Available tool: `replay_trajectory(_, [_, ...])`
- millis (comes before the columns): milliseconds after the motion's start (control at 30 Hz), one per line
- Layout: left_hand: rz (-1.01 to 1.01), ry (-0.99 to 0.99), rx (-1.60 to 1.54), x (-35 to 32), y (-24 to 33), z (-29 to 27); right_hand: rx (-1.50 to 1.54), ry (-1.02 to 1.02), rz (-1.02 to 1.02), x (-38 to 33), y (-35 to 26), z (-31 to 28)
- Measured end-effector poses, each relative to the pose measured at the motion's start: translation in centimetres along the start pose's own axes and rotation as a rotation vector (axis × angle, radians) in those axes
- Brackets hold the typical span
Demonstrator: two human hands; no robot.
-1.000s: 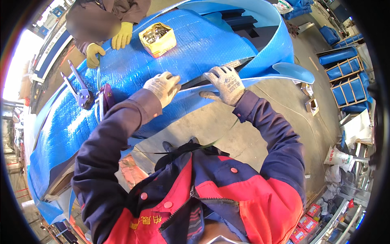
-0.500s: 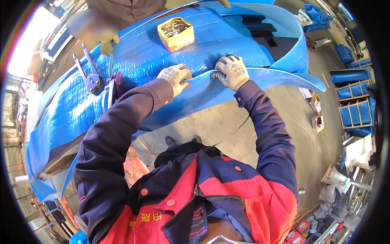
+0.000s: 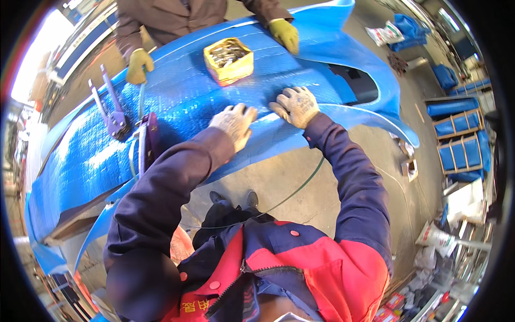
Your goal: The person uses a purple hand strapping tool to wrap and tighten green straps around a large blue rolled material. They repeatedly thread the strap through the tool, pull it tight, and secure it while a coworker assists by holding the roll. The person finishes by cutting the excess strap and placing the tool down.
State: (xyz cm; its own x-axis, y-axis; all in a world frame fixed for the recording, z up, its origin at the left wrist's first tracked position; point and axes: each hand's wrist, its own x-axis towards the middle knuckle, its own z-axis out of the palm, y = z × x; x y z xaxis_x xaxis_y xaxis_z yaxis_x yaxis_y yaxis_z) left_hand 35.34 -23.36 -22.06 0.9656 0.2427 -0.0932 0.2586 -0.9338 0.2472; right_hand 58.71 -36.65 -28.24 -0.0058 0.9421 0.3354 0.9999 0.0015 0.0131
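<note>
Nearby, yellow tin (image 3: 228, 60), purple strapping tool (image 3: 111, 115), co-worker's gloves (image 3: 138, 64)

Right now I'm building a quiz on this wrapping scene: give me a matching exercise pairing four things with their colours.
Things:
1. box of small metal parts
2. woven sheet
3. strapping tool
4. co-worker's gloves

Colours:
A. purple
B. yellow, on someone across the sheet
C. blue
D. yellow, resting on the sheet

Pairs: 1-D, 2-C, 3-A, 4-B
</note>
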Motion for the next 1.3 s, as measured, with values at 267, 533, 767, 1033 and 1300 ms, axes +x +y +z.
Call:
replay_trajectory(267, [-0.148,0.538,-0.351,-15.9,-8.5,-14.0,-0.069,0.137,0.273,-0.1,-2.4,0.8])
replay_trajectory(533, [-0.296,0.006,0.013,-31.2,-19.7,-0.3,-0.107,0.142,0.376,0.2,-3.7,0.6])
replay_trajectory(767, [-0.199,0.725,0.069,-26.1,-19.0,7.8,-0.239,0.207,0.450,0.2,-4.2,1.9])
replay_trajectory(1033, [-0.205,0.761,0.052,-25.3,-18.5,5.7,0.213,0.554,0.378,2.4,-17.5,-2.4])
replay_trajectory(1300, [-0.348,0.855,-0.009,-22.6,-20.1,7.6,0.744,0.304,-0.079,10.6,-35.7,-1.5])
